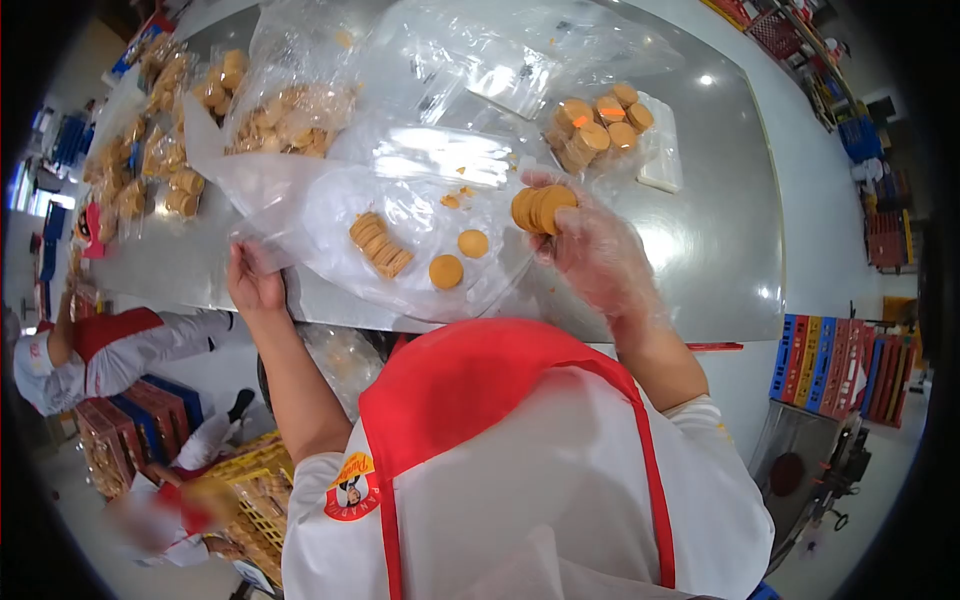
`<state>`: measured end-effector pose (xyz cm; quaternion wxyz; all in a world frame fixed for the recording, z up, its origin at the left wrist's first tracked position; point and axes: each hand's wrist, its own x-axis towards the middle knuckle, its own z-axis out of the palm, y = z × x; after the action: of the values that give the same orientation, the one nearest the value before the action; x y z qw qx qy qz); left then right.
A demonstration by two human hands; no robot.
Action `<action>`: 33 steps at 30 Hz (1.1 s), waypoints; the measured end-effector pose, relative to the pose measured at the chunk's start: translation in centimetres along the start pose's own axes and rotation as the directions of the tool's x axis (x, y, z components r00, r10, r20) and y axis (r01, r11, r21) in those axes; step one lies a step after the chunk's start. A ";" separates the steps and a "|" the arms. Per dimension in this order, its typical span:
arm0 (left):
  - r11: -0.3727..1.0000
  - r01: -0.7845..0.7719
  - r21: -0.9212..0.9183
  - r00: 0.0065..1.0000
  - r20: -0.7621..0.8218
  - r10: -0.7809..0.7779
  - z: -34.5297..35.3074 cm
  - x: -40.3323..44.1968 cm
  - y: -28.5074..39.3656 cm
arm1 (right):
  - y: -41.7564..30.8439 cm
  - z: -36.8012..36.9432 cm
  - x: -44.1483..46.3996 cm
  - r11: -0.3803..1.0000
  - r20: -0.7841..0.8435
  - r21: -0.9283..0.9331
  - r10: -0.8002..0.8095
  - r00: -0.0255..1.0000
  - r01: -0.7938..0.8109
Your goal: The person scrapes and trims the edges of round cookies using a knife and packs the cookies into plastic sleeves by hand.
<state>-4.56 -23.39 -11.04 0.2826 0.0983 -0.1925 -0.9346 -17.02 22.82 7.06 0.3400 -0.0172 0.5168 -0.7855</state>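
My right hand (600, 250), in a clear plastic glove, is closed around a short stack of round cookies (543, 209) above the table's near part. My left hand (257, 280) pinches the edge of a clear plastic sheet (290, 205) at the table's near edge. On the plastic between my hands lies a tilted row of cookies (380, 245), with two single cookies (446, 271) beside it and crumbs farther back. Beyond my right hand, several stacked cookies (605, 125) stand on plastic.
Bagged cookies (165, 150) cover the left part of the metal table (715, 240). A larger bag of cookies (290, 120) lies at the back left. A white tray (660, 145) sits at the right. Two people and crates (845, 365) are beyond the table.
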 end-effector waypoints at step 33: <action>0.204 -0.702 0.683 0.658 0.731 -0.182 29.0 -13.7 -8.7 | -3.3 9.0 -4.0 0.947 0.232 -0.321 0.095 0.968 -0.016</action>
<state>-6.07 -0.19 12.69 0.2411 -0.1425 -0.8162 -0.5053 -12.23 18.57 15.24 0.4161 -0.1531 0.5905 -0.6743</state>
